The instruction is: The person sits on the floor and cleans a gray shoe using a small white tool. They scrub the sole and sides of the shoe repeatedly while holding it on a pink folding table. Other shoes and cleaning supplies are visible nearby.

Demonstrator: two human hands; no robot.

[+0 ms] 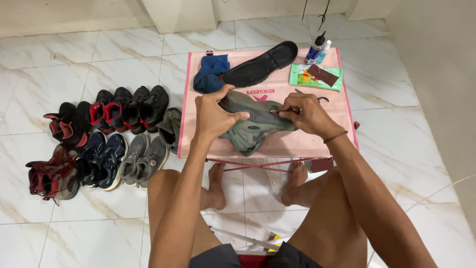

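Grey shoe (255, 124) sat at pink table's (342, 119) near edge, gripped w/ left hand (213, 116) & right hand (305, 113) pinching its upper. Insole (260, 64), blue cloth (210, 72) by far edge. Risk: fold-up table tips if pressed hard.

- Bright, even indoor light with a slightly warm cast.
- The glossy marble floor (277, 34) shows soft sheen but no harsh glare.
- Shadows are short and faint under the pink worktop (317, 144) and beside the row of shoes (106, 139).
- Focus is sharp throughout.
- Wide-angle stretch bends tile lines near the edges.
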